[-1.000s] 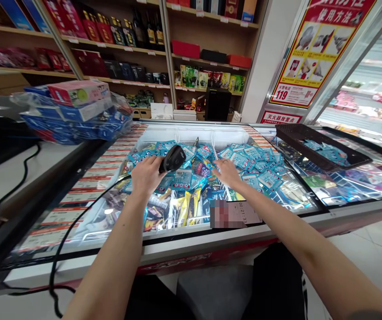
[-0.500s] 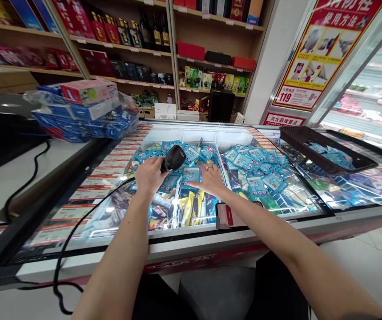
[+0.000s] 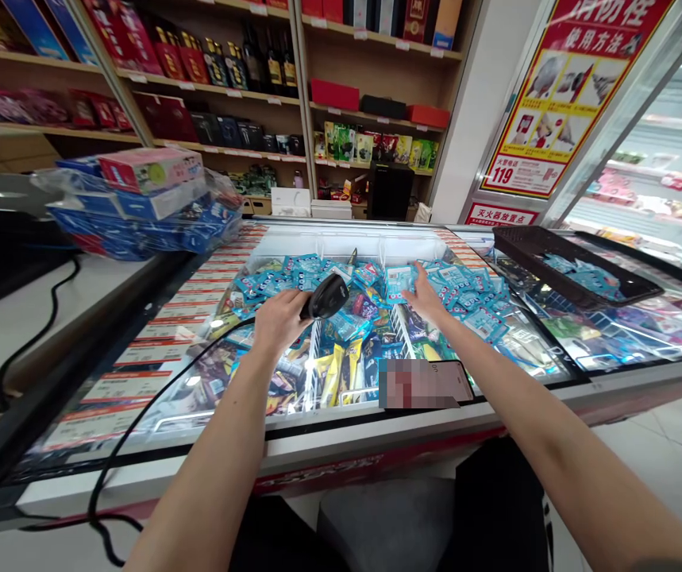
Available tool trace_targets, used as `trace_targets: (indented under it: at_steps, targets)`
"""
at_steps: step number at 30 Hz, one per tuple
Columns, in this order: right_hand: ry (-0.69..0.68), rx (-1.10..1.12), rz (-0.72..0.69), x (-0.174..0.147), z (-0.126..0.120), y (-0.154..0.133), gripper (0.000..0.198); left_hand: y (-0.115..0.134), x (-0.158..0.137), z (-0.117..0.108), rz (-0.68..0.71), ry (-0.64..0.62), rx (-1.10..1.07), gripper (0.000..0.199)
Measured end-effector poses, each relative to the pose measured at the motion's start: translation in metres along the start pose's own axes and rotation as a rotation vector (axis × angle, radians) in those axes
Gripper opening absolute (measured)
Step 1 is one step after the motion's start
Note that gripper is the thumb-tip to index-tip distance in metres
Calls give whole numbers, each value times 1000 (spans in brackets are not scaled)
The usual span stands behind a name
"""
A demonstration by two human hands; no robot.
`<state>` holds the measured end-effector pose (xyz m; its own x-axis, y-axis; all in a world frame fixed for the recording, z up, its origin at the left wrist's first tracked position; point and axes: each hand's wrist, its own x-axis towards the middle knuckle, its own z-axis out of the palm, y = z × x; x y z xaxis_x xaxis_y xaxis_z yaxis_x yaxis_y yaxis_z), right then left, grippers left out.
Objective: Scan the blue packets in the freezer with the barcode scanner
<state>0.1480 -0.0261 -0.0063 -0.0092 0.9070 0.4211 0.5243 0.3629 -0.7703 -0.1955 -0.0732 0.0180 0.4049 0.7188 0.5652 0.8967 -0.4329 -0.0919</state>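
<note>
My left hand (image 3: 281, 319) is wrapped round the handle of a black barcode scanner (image 3: 329, 297), whose head points right above the freezer's glass top. A black cable runs from it down to the left. My right hand (image 3: 427, 300) pinches the right edge of a light-blue packet (image 3: 398, 284) with a pale printed label facing up. To the right of that hand lies a spread of similar blue packets (image 3: 465, 287). More blue packets (image 3: 284, 274) lie behind the scanner, to the left.
Under the glass, wire baskets hold yellow wrapped ice creams (image 3: 333, 375). A phone (image 3: 429, 384) lies on the freezer's front edge. A dark tray (image 3: 632, 278) with blue packets stands at right. Plastic-wrapped boxes (image 3: 156, 202) are stacked at back left.
My right hand has moved right with a blue packet, from the middle to the right-hand spread. The scanner has shifted slightly right and down, still in my left hand.
</note>
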Motion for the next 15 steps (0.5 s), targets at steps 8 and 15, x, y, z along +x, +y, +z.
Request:
trace_targets:
  at_steps: [8, 15]
  targets:
    - [-2, 28, 46, -11, 4, 20, 56, 21, 7, 4, 50, -41, -16, 32]
    - [-5, 63, -65, -13, -1, 16, 54, 39, 18, 0, 80, -102, -19, 32]
